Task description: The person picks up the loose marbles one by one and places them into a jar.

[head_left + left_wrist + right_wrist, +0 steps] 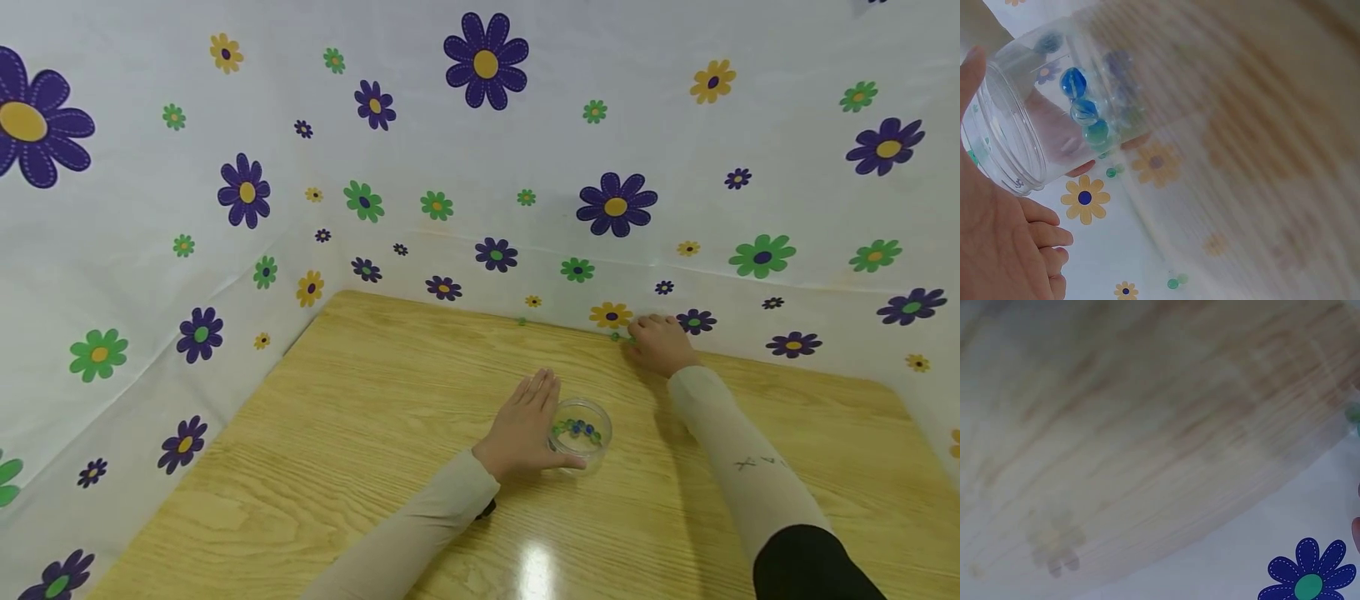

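Note:
A clear round jar (576, 458) with several green and blue marbles (576, 428) inside stands on the wooden table. Beside it is my left hand (519, 429), fingers straight along its left side and thumb stretched across its near side. In the left wrist view, the jar's threaded rim (1007, 128) lies close to that thumb. My right hand (662, 346) reaches down at the table's back edge. Right at its fingertips is a green marble (632, 339), and another green marble (615, 337) lies just left. I cannot tell whether the right fingers pinch the marble.
A further green marble (522, 322) lies along the back edge, left of the right hand. White flower-printed cloth (420, 150) rises behind the table and along its left side. The wooden tabletop (337, 400) stretches out left of the jar.

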{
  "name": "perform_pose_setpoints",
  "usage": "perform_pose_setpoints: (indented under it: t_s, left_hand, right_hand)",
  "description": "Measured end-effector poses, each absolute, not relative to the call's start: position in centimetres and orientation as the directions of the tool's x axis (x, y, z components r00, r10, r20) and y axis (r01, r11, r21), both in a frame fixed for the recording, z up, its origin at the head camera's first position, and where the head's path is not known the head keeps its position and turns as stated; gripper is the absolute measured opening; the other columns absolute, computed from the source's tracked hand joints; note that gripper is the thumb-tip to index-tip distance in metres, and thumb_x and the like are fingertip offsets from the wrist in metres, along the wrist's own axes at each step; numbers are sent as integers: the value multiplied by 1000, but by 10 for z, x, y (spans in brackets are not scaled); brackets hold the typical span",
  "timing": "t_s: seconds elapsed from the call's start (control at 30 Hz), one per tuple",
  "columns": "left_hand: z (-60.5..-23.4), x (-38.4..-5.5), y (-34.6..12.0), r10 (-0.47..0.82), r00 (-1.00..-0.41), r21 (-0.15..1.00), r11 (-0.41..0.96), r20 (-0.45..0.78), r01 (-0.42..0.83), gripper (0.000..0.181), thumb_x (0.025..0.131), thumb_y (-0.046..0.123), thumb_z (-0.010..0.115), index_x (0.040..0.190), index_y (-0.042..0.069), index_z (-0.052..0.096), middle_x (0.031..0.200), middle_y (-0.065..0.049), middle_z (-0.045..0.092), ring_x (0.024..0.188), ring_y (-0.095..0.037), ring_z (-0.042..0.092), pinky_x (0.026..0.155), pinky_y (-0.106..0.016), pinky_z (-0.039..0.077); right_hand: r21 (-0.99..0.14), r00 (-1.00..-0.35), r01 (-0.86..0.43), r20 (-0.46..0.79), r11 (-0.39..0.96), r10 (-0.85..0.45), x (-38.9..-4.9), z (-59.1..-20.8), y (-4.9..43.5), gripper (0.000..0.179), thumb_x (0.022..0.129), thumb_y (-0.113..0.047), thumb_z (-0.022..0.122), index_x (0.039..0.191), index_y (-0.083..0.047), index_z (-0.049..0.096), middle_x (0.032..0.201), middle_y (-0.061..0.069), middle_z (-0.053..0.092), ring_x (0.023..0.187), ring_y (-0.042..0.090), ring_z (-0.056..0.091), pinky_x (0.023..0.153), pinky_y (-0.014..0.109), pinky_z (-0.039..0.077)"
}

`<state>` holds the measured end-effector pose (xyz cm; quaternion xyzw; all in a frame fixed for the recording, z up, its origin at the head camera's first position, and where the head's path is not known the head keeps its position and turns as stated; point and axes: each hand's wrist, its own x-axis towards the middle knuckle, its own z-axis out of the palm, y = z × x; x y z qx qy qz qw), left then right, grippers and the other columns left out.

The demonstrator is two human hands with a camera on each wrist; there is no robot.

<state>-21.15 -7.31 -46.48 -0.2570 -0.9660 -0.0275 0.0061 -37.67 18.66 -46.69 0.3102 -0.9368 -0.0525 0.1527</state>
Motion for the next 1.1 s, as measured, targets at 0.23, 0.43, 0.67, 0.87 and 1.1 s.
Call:
perform_pose_setpoints:
  t_s: [0.23, 0.43, 0.67, 0.87, 1.1]
  left_hand:
    - [-465, -211, -73, 500, -866, 37, 865, 26, 501, 116, 74, 80, 48, 150, -1, 13, 158, -16, 13, 147, -25, 7, 121, -37, 12]
    - [-466, -211, -73, 498, -867, 53, 865, 24, 498, 116, 74, 80, 48, 150, -1, 12, 158, -15, 12, 148, -24, 6, 121, -38, 11]
    - [-464, -210, -74, 489, -872, 56, 870, 18, 489, 116, 74, 80, 48, 150, 0, 12, 158, -15, 12, 148, -24, 6, 121, -37, 11]
    - [-463, -210, -73, 485, -874, 47, 873, 14, 485, 116, 74, 80, 48, 150, 0, 12, 158, -15, 13, 148, -24, 7, 121, -37, 12]
    - [-464, -211, -73, 485, -874, 25, 874, 18, 485, 116, 74, 81, 47, 150, 0, 12, 158, -15, 13, 147, -24, 8, 120, -37, 13]
  right_hand:
    - [180, -776, -553, 246, 814, -581, -378, -467, 182, 26, 85, -21, 67, 101, -1, 65, 106, 19, 68, 101, 37, 62, 86, 51, 49]
    - [190, -790, -535, 232, 823, -568, -380, -470, 181, 23, 83, -18, 67, 99, -1, 66, 101, 18, 69, 97, 36, 63, 85, 51, 49]
    - [184, -807, -525, 203, 831, -555, -383, -470, 179, 21, 85, -18, 65, 97, -1, 65, 98, 17, 69, 96, 36, 63, 84, 52, 49]
    - [163, -818, -523, 179, 836, -547, -384, -468, 179, 19, 85, -17, 64, 96, -1, 65, 97, 16, 69, 96, 36, 63, 84, 52, 49]
    - [152, -818, -535, 153, 831, -554, -387, -468, 179, 18, 85, -18, 64, 95, -3, 65, 95, 16, 69, 93, 35, 64, 83, 51, 49]
